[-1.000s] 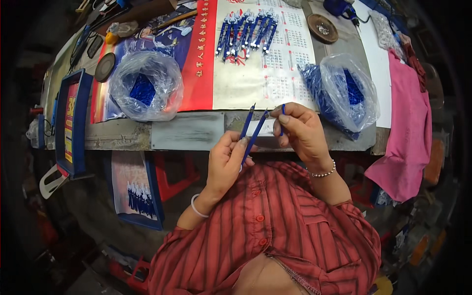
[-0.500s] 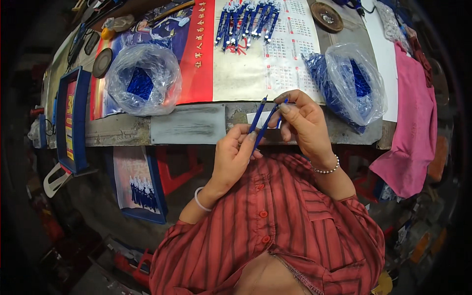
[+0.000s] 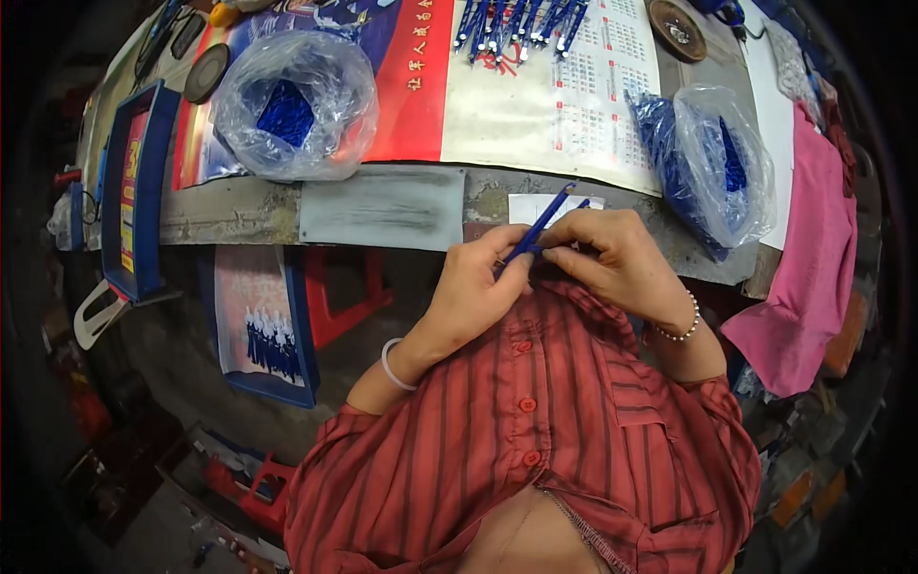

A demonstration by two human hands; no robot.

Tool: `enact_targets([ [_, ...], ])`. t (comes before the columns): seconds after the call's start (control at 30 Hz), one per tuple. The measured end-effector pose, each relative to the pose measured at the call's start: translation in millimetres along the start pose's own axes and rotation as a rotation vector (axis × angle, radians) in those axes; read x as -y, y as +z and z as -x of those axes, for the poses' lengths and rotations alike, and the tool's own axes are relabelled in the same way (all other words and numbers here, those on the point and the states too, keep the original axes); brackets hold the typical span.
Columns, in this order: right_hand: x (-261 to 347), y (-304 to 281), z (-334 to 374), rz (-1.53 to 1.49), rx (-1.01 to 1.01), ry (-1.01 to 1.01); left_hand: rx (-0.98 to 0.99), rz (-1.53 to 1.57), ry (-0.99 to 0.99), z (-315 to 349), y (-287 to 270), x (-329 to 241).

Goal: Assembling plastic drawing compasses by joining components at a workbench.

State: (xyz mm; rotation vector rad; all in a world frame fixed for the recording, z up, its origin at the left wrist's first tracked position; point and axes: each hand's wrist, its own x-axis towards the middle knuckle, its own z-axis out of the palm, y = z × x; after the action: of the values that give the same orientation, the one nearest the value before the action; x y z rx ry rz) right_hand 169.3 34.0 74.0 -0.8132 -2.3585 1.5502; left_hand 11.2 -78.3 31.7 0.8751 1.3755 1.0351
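At the table's [image 3: 229,226] near edge, the left hand [image 3: 475,285] pinches slim blue sticks [image 3: 551,216], the right hand [image 3: 617,260] bunches fingertips right up beside them, its exact grip hidden, and keeping that left pinch steady looks the key to lining up cleanly!
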Motion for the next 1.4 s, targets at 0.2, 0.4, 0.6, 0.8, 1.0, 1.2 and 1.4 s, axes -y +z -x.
enact_targets([
  [0.2, 5, 0, -7, 0.171, 0.069, -0.039, 0.044, -0.152, 0.067, -1, -1, 8],
  [0.4, 9, 6, -11, 0.349, 0.047, -0.031, -0.066, -0.259, 0.191, 1, 0, 7],
  [0.6, 2, 18, -10, 0.392, -0.165, 0.019, -0.057, -0.331, 0.214, 0, -3, 7],
  [0.8, -5, 25, -6, 0.195, -0.528, 0.04, -0.103, -0.09, 0.164, 2, 3, 4],
  [1.0, -13, 38, 4, -0.944, -0.404, 0.359, -0.069, -0.016, 0.148, 2, 14, 0],
  [1.2, -22, 55, -2, -0.877, -0.573, 0.086, -0.005, 0.107, 0.169, 2, 23, 1],
  [1.4, -15, 53, -7, -0.834, -0.633, -0.001, -0.051, 0.115, 0.193, 5, 34, -3],
])
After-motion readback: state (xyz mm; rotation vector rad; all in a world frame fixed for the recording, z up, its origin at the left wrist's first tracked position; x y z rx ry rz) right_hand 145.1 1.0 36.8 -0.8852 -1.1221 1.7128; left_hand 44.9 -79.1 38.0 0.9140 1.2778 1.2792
